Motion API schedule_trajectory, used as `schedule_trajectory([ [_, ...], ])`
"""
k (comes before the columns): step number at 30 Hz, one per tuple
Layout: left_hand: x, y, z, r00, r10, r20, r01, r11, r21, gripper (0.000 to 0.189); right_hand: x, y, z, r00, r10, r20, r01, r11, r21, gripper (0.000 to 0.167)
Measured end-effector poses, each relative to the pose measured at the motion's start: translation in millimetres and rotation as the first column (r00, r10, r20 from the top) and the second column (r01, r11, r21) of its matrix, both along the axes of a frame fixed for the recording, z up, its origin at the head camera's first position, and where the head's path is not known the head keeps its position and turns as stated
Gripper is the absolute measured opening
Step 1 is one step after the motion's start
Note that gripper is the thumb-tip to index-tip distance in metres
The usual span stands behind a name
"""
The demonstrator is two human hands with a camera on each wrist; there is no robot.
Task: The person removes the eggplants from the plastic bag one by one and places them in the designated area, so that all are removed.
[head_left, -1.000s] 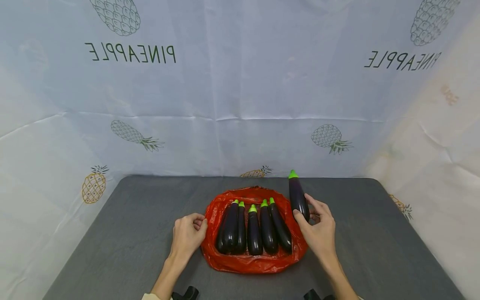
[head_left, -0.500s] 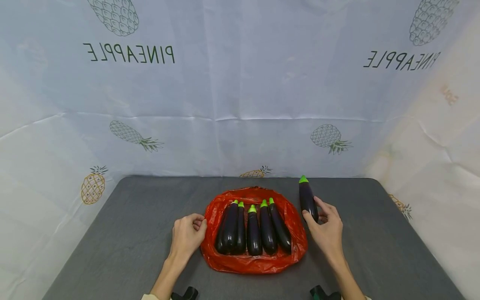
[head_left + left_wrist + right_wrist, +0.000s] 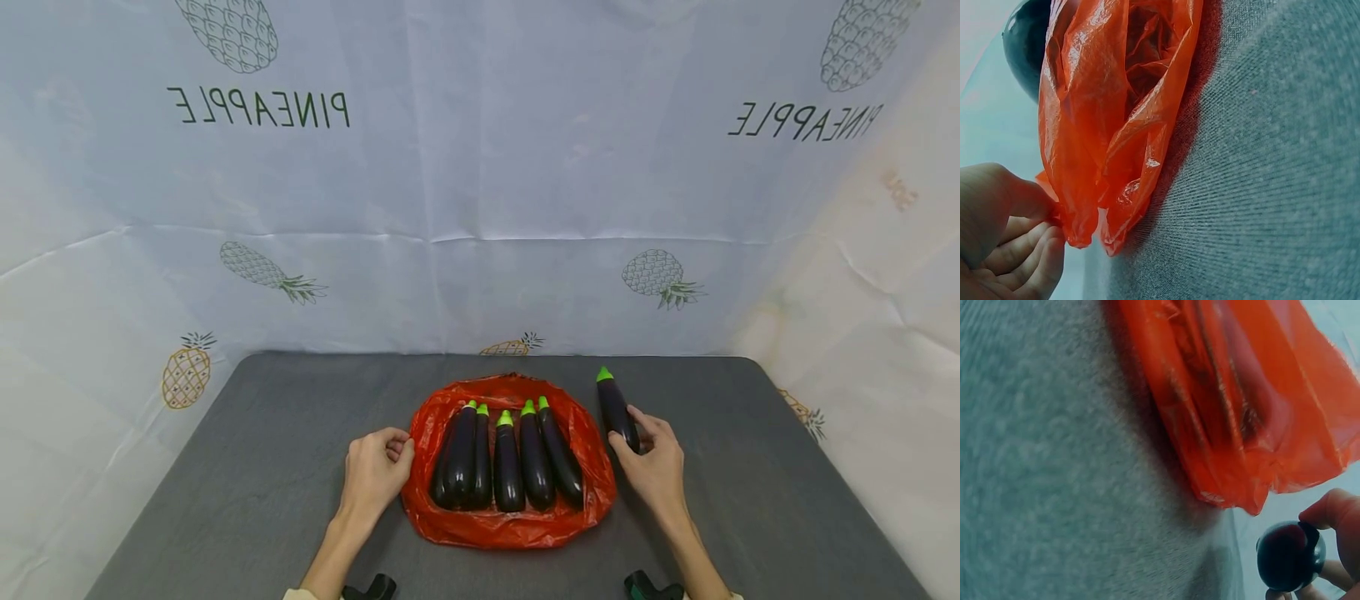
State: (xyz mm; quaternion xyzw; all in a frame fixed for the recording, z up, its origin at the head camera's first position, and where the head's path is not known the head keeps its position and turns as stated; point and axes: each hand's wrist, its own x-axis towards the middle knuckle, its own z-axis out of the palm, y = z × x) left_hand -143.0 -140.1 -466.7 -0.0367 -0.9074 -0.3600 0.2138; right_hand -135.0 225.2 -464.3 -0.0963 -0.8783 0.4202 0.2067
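Observation:
A red plastic bag lies spread with its mouth rolled wide on the table. Inside it, several dark eggplants with bright green stem ends lie side by side. My left hand pinches the bag's left rim between thumb and fingers; the left wrist view shows the red film bunched at the fingertips. Just right of the bag, my right hand grips one eggplant by its thick end, its green tip pointing away from me. In the right wrist view that eggplant's rounded end shows between thumb and fingers.
The table has a dark grey cloth top. Behind it and at both sides hangs a pale curtain printed with pineapples. Black wrist devices show at the bottom edge by both forearms.
My right hand has carried its eggplant rightward, away from the bag's rim, then down and toward me a little. My left hand keeps its pinch on the bag.

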Motion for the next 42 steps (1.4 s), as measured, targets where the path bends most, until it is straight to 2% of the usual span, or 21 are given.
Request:
schedule_trajectory([
  [6,0.2,-0.6,-0.3,1.000,-0.001,-0.004,0.001,1.000,0.004,0.005,-1.3,2.7,-4.8,1.000,0.000,-0.007,0.000,1.000,0.003,0.051],
  [16,0.2,-0.9,-1.3,1.000,-0.010,-0.014,0.010,1.000,-0.004,0.005,-2.4,5.4,-10.4,0.999,0.018,0.028,-0.019,1.000,0.025,0.051],
  [42,1.3,-1.8,-1.2,1.000,-0.011,-0.001,0.011,1.000,0.010,0.005,1.1,3.4,-11.9,0.998,0.039,0.051,-0.041,0.999,0.027,0.054],
])
